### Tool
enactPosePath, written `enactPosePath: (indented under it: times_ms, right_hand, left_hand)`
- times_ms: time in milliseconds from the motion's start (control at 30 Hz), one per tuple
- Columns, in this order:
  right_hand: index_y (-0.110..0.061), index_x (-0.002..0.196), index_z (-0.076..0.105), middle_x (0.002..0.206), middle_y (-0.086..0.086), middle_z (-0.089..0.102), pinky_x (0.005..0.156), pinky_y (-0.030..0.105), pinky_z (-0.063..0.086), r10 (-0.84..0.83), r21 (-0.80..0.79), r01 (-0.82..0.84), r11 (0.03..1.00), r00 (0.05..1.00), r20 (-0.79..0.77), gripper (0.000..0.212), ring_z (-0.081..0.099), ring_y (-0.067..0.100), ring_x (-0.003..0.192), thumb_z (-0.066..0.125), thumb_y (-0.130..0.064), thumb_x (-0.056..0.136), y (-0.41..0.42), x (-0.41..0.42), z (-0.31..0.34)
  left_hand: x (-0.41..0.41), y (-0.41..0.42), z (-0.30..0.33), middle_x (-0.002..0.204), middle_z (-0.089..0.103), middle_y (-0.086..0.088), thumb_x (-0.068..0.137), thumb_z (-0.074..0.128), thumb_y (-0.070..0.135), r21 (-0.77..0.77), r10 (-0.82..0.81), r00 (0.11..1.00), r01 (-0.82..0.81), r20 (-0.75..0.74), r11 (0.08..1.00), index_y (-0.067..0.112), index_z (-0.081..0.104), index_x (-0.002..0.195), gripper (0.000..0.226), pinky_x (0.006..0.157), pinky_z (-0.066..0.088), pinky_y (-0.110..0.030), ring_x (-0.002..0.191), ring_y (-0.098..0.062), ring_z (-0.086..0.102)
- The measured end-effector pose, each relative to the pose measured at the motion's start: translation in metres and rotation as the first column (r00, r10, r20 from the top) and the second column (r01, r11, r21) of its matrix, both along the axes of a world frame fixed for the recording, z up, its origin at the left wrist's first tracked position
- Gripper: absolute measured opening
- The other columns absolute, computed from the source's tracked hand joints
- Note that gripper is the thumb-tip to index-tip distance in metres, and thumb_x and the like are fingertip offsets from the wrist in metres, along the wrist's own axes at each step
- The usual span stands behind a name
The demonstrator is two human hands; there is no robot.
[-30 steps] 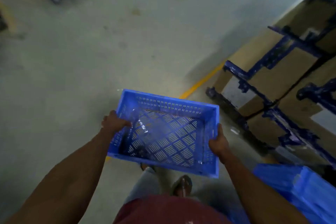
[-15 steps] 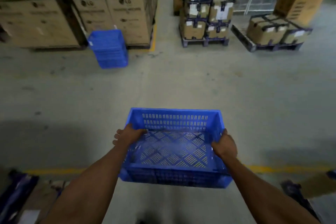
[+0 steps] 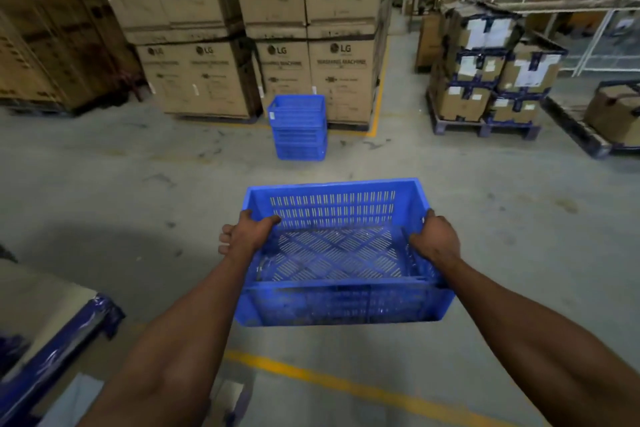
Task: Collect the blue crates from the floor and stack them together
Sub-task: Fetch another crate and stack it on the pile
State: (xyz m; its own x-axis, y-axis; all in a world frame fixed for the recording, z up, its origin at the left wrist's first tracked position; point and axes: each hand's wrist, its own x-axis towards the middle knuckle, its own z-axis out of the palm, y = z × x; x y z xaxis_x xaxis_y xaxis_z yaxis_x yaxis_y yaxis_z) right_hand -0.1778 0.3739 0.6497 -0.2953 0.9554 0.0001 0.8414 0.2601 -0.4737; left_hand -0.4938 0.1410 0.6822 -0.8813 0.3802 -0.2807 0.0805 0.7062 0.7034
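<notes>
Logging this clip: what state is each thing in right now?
carried crate: empty, upright, held off the floor.
left hand: grips the crate's left rim.
right hand: grips its right rim.
crate stack: nested upright on the floor, against the cartons.

A blue slotted crate [image 3: 341,253] hangs at the centre, held off the concrete floor [image 3: 519,218]. The left hand [image 3: 247,235] grips its rim at 9 o'clock, thumb curled inside; the right hand [image 3: 434,239] grips the rim at 3 o'clock. At 12 o'clock, well apart, a stack of blue crates [image 3: 298,127] stands just before LG washing-machine cartons [image 3: 318,80]. Taped boxes on a pallet [image 3: 491,80] sit at 2 o'clock. A yellow floor line [image 3: 346,383] crosses at 6 o'clock.
</notes>
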Motion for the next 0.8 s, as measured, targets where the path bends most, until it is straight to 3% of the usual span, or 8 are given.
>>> enactPosePath:
  times_ms: [200,433,633,800]
  right_hand:
    - [-0.012,0.1,0.058,0.103,0.016,0.067,0.071,0.036,0.047,-0.003,-0.009,0.002,1.0,0.995,-0.096,0.037,0.065,0.038,0.093,0.062,-0.038,0.074,0.052,-0.104,0.015]
    - [-0.015,0.118,0.054,0.118,0.015,0.049,0.093,0.049,0.049,0.008,-0.056,-0.01,0.998,0.999,-0.032,0.051,0.059,0.043,0.104,0.058,-0.043,0.076,0.143,-0.253,0.012]
    - [-0.013,0.115,0.054,0.114,0.017,0.051,0.092,0.05,0.044,0.037,0.052,-0.038,0.998,0.999,0.013,0.044,0.057,0.042,0.104,0.058,-0.037,0.078,0.236,-0.379,0.036]
    - [-0.012,0.115,0.056,0.117,0.018,0.051,0.093,0.049,0.044,0.031,0.031,-0.031,0.999,0.999,0.018,0.045,0.055,0.042,0.107,0.057,-0.038,0.078,0.317,-0.488,0.04]
  left_hand:
    - [-0.102,0.046,0.014,0.146,0.034,-0.025,0.063,0.064,0.079,-0.01,0.054,0.999,-0.054,-0.008,0.999,0.037,0.043,0.148,0.097,0.118,0.027,-0.053,0.135,-0.045,0.036]
    - [-0.224,0.146,0.008,0.144,0.035,-0.026,0.059,0.067,0.079,-0.025,0.088,0.994,-0.089,-0.058,0.996,0.037,0.042,0.149,0.102,0.115,0.03,-0.053,0.132,-0.046,0.037]
    - [-0.333,0.223,0.014,0.148,0.032,-0.025,0.056,0.073,0.075,-0.025,0.131,0.991,-0.131,-0.021,0.991,0.039,0.043,0.148,0.104,0.116,0.03,-0.052,0.134,-0.045,0.035]
    - [-0.446,0.301,0.009,0.147,0.036,-0.023,0.047,0.075,0.077,-0.001,0.138,0.99,-0.138,-0.015,0.99,0.037,0.047,0.145,0.109,0.114,0.034,-0.051,0.131,-0.043,0.038]
